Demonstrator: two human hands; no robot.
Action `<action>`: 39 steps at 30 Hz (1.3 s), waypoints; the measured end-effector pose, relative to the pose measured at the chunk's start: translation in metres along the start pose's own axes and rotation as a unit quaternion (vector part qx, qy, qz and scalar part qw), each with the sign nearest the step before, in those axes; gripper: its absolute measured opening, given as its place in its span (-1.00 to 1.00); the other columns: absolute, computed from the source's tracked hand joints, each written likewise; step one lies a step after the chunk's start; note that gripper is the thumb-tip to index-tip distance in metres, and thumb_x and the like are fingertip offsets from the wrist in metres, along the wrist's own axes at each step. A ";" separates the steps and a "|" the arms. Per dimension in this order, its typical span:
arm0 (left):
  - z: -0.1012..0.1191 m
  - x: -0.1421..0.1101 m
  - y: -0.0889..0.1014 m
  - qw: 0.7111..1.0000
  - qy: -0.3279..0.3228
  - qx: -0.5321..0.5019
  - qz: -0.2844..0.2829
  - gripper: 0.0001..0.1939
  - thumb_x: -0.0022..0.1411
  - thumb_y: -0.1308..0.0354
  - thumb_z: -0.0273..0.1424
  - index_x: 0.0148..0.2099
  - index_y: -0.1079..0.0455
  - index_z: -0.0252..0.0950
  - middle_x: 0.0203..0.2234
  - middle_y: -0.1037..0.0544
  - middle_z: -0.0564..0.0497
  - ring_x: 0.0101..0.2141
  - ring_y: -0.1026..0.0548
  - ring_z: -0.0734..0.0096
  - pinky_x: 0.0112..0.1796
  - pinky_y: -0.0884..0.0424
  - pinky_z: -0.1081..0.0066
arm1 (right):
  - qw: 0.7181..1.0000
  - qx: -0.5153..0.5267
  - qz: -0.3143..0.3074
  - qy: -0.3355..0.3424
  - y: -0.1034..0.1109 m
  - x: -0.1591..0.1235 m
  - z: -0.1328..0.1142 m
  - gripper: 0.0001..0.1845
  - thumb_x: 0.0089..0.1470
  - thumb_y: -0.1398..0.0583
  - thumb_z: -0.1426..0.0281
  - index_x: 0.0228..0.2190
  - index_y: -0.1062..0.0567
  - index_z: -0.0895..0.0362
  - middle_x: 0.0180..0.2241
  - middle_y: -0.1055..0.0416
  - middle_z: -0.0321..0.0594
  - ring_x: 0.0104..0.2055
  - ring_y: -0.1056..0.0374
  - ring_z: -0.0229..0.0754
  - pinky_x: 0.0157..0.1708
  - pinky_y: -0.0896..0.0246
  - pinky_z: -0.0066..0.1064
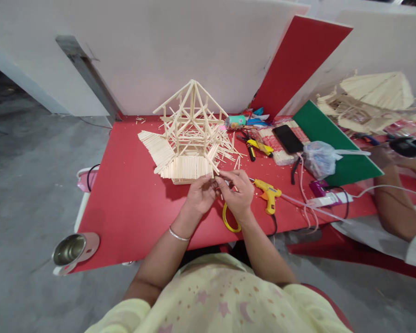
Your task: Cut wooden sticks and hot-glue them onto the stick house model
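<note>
Head view: your left hand (201,190) and right hand (238,190) meet in front of you, fingers curled inward and fingertips drawn close together at the near right corner of the stick model (192,121); whether a small piece sits between those fingertips, you cannot tell from here, as the fingers hide it; the model stands just beyond your hands and mostly to their left, its upper frame bare, its near roof panel (190,167) covered with sticks laid side by side; a second slatted panel (157,150) slopes off farther left.

Beyond your right hand, loose sticks (230,149) lie scattered beside the model on the red table (125,203); just right of that hand lies the yellow glue gun (271,196), a clear glue stick (314,207) jutting from its rear; a yellow ring (229,221) lies on the near side of your right hand, beside the wrist; farther off to the right of your hands are the pliers (251,150), a black phone (287,138) resting on packed sticks (284,158), and a plastic bag (320,159) on a green board (348,172); well to the right, another person's arm (395,199) reaches over the table; a mug (69,249) sits well left of your hands, at the table's near corner.
</note>
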State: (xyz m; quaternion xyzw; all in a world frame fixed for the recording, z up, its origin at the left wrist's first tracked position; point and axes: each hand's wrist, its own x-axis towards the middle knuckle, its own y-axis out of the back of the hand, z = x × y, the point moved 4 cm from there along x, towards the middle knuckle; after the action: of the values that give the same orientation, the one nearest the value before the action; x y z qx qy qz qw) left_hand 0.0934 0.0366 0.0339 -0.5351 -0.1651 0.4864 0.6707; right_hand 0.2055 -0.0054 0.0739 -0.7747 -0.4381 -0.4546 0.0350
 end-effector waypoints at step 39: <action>0.000 -0.001 0.002 1.000 0.005 0.015 -0.004 -0.80 0.06 -0.35 -0.39 -0.23 -0.57 -0.35 -0.42 -0.63 -0.02 -0.43 -0.54 0.45 -0.43 -0.39 0.47 | 1.000 0.006 -0.003 -0.006 0.007 -0.006 -0.003 -0.77 0.22 -0.31 0.38 -0.07 -0.63 0.03 -0.24 -0.57 -0.20 -0.25 -0.49 -0.20 -0.25 -0.47 -0.32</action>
State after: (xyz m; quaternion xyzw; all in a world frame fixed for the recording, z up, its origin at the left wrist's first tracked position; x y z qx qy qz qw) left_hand 0.0919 0.0359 0.0327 -0.5265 -0.1570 0.4835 0.6814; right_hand 0.2073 -0.0153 0.0735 -0.7762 -0.4430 -0.4472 0.0356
